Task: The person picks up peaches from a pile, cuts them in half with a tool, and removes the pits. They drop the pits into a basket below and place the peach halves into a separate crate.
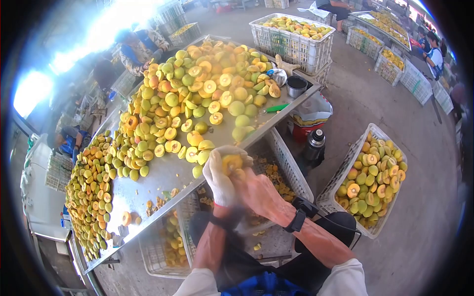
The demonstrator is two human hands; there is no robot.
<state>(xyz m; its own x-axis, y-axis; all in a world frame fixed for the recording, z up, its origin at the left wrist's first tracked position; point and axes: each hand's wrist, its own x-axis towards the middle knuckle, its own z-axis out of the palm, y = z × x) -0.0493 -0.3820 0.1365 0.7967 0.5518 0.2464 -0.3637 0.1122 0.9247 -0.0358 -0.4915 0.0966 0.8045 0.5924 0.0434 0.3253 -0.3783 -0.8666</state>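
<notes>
My left hand [217,178], in a white knitted glove, is closed around a yellow peach half [231,164] just off the near edge of the metal table [168,170]. Against the fruit presses my bare right hand [260,193], its fingers curled. Whatever those fingers grip, if anything, is hidden. Beyond my hands, a big heap of cut peach halves [173,98] covers much of the tabletop. Below them stands a crate [294,170] with orange-brown scraps in it.
A crate of peach halves [373,180] is on the floor at right, near a thermos [314,143]. A metal cup [296,86] and a green-handled tool [276,108] lie by the table edge. Another person [140,49] sits across the heap.
</notes>
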